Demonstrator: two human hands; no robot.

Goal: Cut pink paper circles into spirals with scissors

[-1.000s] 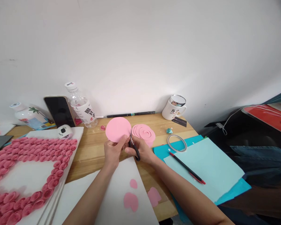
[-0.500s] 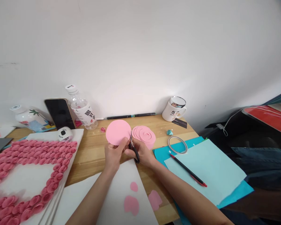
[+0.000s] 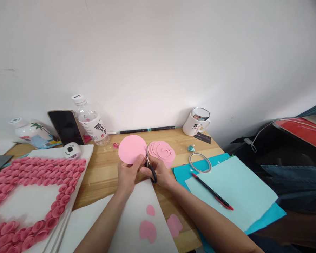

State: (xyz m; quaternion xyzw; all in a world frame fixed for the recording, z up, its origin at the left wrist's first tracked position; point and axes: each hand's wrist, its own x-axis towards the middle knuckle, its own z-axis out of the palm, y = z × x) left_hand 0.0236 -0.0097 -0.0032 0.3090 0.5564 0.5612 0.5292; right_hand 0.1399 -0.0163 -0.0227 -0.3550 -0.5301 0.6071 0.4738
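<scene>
A round pink paper disc (image 3: pixel 132 149) is pinched at its lower edge by my left hand (image 3: pixel 127 175). My right hand (image 3: pixel 160 172) is closed on black-handled scissors (image 3: pixel 151 170), whose blades point up along the disc's right edge. Just behind the right hand lies a stack of pink paper spirals (image 3: pixel 162 150) on the wooden table. Below my hands, pink paper scraps (image 3: pixel 147 230) rest on a white sheet (image 3: pixel 130 211), and another pink piece (image 3: pixel 174 225) lies right of it.
At left, rolled pink paper flowers (image 3: pixel 51 222) frame a white board (image 3: pixel 28 202). Behind it stand a phone (image 3: pixel 65 127), a clear bottle (image 3: pixel 93 123) and a white bottle (image 3: pixel 33 133). To the right are a mug (image 3: pixel 196 122), a tape roll (image 3: pixel 210 168), a pen (image 3: pixel 213 192) and blue paper (image 3: pixel 242 186).
The disc and scissors are almost where they were, still held in the same hands. The view has shifted very slightly.
</scene>
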